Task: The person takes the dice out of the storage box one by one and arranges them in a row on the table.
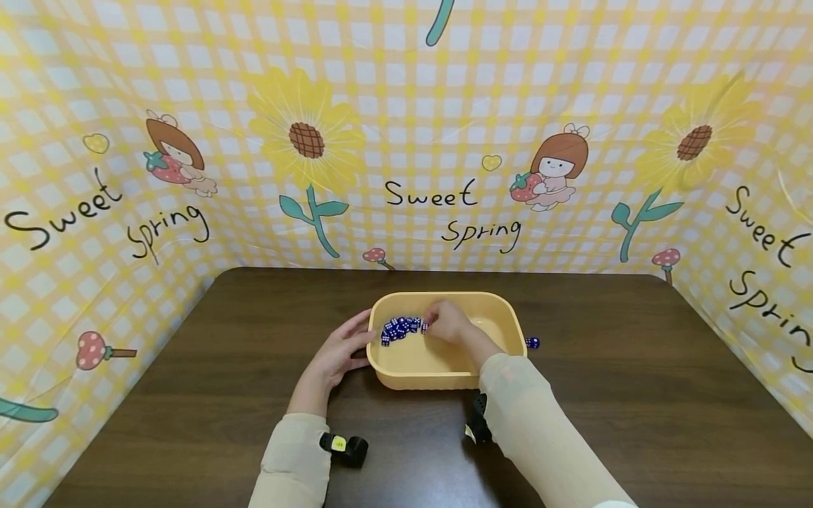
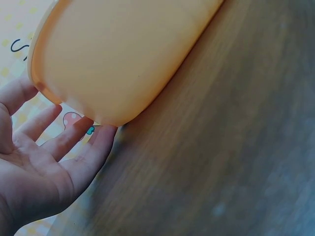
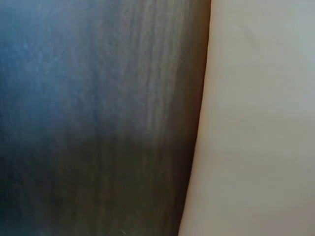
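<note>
A yellow plastic tub (image 1: 432, 382) stands on the table with a cluster of blue dice (image 1: 399, 329) with white dots inside, at its left end. My right hand (image 1: 449, 323) reaches into the tub and pinches a blue die (image 1: 424, 328) just right of that cluster. At the tub's left end, my left hand (image 1: 339, 353) holds the rim and outer wall; the left wrist view shows its spread fingers (image 2: 98, 147) bent against the tub (image 2: 123, 59). Only the tub's wall (image 3: 256, 118) and the table appear in the right wrist view, without the hand.
A couple of blue dice (image 1: 532, 343) lie on the dark wooden table (image 1: 610, 353) just outside the tub's right end. A yellow checked cloth (image 1: 406, 127) with printed flowers rises behind the table and along both sides. Each wrist carries a black camera (image 1: 346, 449).
</note>
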Action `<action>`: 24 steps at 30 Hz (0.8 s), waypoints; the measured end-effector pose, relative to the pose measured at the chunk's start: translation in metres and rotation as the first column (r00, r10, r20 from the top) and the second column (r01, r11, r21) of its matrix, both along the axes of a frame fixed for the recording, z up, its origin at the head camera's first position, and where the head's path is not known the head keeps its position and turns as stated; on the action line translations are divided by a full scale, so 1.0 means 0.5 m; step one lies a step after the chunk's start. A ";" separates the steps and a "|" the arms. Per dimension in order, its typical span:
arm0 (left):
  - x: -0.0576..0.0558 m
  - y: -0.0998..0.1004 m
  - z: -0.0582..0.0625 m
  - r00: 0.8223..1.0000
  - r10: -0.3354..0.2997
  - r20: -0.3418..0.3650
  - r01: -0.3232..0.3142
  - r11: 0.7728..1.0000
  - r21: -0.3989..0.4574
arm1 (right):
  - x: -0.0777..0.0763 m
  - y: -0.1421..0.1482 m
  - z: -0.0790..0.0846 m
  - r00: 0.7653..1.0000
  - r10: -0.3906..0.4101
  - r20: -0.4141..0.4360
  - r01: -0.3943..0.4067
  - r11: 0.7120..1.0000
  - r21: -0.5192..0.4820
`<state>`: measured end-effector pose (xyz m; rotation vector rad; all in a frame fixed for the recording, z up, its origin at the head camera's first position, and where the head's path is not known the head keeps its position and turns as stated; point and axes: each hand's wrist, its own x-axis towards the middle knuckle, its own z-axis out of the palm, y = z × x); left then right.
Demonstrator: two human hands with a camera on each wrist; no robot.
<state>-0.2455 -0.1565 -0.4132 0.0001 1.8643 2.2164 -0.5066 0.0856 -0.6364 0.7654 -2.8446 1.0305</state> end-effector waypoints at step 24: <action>-0.004 0.001 -0.002 1.000 -0.004 0.002 0.004 1.000 -0.008 | 0.407 -0.005 0.564 0.998 0.024 0.063 -0.021 0.999 -0.048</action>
